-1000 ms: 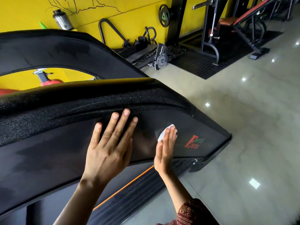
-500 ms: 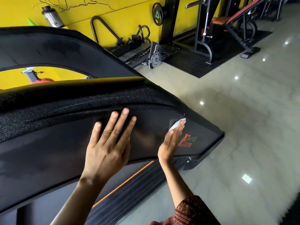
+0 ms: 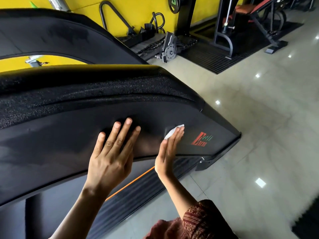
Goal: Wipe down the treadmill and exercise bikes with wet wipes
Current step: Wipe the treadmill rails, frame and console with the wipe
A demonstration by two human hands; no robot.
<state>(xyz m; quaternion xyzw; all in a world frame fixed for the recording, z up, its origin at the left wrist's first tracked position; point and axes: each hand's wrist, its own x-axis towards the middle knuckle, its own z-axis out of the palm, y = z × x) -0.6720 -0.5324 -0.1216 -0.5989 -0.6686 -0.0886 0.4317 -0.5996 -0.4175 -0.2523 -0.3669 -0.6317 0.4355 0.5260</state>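
Both hands are on the black side of the treadmill (image 3: 51, 152), from where I stand. The right hand (image 3: 170, 150) lies flat against it, fingers straight and close together, pressing a small white wet wipe (image 3: 173, 132) onto the surface; the wipe shows above and to the left of the fingertips, just left of the red and green logo (image 3: 202, 139) printed on the panel. The left hand (image 3: 110, 157) rests beside it, palm down, fingers straight and spread apart, holding nothing, its fingertips reaching up near the rough, foam-textured rail (image 3: 86, 104) that runs along the top of the panel. Below the hands an orange stripe (image 3: 131, 184) runs along the ribbed edge of the deck. A patterned maroon sleeve (image 3: 203, 219) covers the right arm above the elbow. Behind the treadmill, a yellow wall (image 3: 134, 9) backs some black bars and a weight plate (image 3: 173, 4) hanging on a post, and a weight bench (image 3: 250, 9) stands on a dark ribbed mat (image 3: 215, 59) over the glossy tiled floor (image 3: 259, 135).
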